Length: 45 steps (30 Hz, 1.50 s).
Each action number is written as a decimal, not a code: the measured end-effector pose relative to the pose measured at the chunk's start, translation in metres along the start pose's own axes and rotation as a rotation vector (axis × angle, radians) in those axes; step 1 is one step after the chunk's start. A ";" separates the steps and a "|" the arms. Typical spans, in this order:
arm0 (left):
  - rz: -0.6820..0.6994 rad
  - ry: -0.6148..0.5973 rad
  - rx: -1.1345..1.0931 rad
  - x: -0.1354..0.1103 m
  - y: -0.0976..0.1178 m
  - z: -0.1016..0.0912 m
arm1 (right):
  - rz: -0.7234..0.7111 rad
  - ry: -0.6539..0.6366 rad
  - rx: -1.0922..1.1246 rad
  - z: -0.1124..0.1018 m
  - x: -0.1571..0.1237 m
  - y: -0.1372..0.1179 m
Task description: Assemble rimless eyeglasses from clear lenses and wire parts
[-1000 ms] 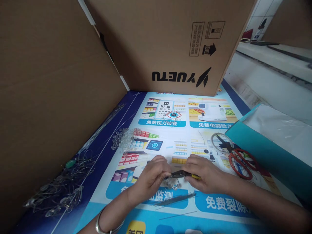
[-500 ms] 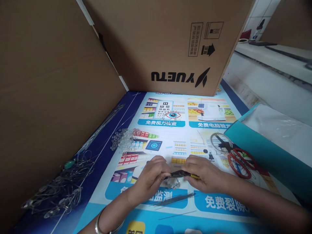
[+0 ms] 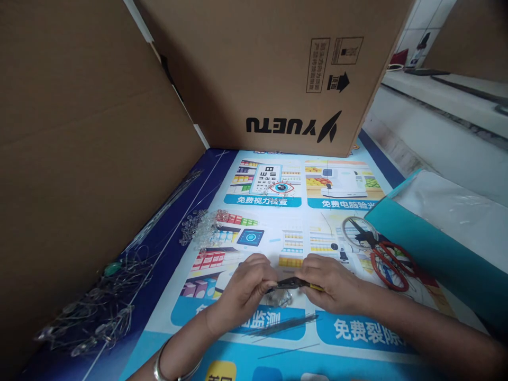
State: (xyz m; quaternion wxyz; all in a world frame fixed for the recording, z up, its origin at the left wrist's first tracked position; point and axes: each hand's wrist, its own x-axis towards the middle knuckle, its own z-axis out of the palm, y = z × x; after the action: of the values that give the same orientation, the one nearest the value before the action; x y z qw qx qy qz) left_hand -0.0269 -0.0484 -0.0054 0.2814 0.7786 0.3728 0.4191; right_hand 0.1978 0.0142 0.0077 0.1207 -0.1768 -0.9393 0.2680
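Note:
My right hand (image 3: 331, 283) is closed around a pair of pliers (image 3: 291, 283) with black jaws and a yellow handle. The jaws point left, toward my left hand (image 3: 250, 286). Thumb and fingers of that hand are pinched together at the plier tips; what they grip is too small to make out. Just below the pliers is a small cluster of clear beads (image 3: 280, 299), partly covered by the tool. Nearer to me, a bundle of thin dark wires (image 3: 281, 325) lies on the printed sheet (image 3: 222, 346).
Clear loose beads (image 3: 202, 227) are heaped at left-centre. A tangle of beaded wire pieces (image 3: 99, 307) lies along the left cardboard panel (image 3: 79, 132). Red-handled scissors (image 3: 392, 264) and a wire coil (image 3: 346, 228) lie by a teal box (image 3: 436, 248) at right. Another cardboard panel (image 3: 257, 69) stands behind.

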 end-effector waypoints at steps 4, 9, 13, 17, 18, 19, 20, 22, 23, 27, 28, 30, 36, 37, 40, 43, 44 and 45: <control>0.006 -0.005 0.005 0.000 0.001 0.000 | -0.001 0.009 0.001 0.000 0.000 0.000; 0.017 0.001 0.013 0.003 0.003 0.000 | 0.004 0.008 0.003 -0.001 0.001 -0.002; 0.023 0.003 0.006 0.002 0.001 0.000 | 0.016 0.001 0.007 -0.001 0.000 -0.001; 0.012 -0.003 0.003 0.001 -0.001 0.001 | 0.027 0.001 -0.004 0.000 0.000 0.000; 0.010 -0.003 0.001 0.001 -0.001 0.001 | 0.026 0.003 -0.005 0.000 0.000 -0.001; 0.008 -0.004 -0.002 0.001 -0.001 0.000 | 0.024 0.002 -0.003 0.000 0.000 -0.001; 0.008 -0.005 -0.005 0.001 -0.001 0.000 | 0.021 0.002 -0.001 0.000 0.000 -0.001; 0.007 -0.005 -0.010 0.002 0.000 0.000 | 0.020 0.000 0.002 -0.001 0.000 -0.002; 0.008 -0.005 -0.012 0.002 0.000 0.000 | 0.020 -0.002 0.002 -0.001 0.000 -0.002; 0.003 -0.013 -0.014 0.002 0.002 0.000 | 0.016 -0.005 0.001 -0.002 0.000 -0.002; 0.003 -0.013 -0.013 0.002 0.002 0.000 | 0.014 -0.004 0.002 -0.001 0.000 -0.002; 0.000 -0.010 -0.010 0.002 0.003 -0.001 | 0.013 0.000 0.006 -0.001 0.000 -0.002; -0.012 -0.007 -0.008 0.004 0.003 -0.001 | 0.034 -0.011 0.006 0.000 0.000 -0.001; -0.013 -0.005 -0.009 0.003 0.003 -0.001 | 0.037 -0.011 0.005 0.000 0.000 -0.001; -0.016 -0.007 -0.008 0.002 0.001 0.000 | 0.046 -0.013 0.004 0.001 0.000 -0.002; -0.023 -0.008 -0.005 0.001 0.000 0.000 | 0.054 -0.022 0.009 0.000 0.000 -0.002; -0.024 -0.005 -0.005 0.001 0.000 0.000 | 0.056 -0.024 0.011 0.000 0.000 -0.002; -0.026 -0.003 -0.007 0.001 0.000 0.000 | 0.057 -0.026 0.011 -0.001 0.001 -0.003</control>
State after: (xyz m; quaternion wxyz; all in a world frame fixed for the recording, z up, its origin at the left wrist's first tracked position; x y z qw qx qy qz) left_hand -0.0262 -0.0479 -0.0049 0.2899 0.7733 0.3811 0.4156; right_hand 0.1968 0.0127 0.0096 0.1018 -0.1995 -0.9339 0.2789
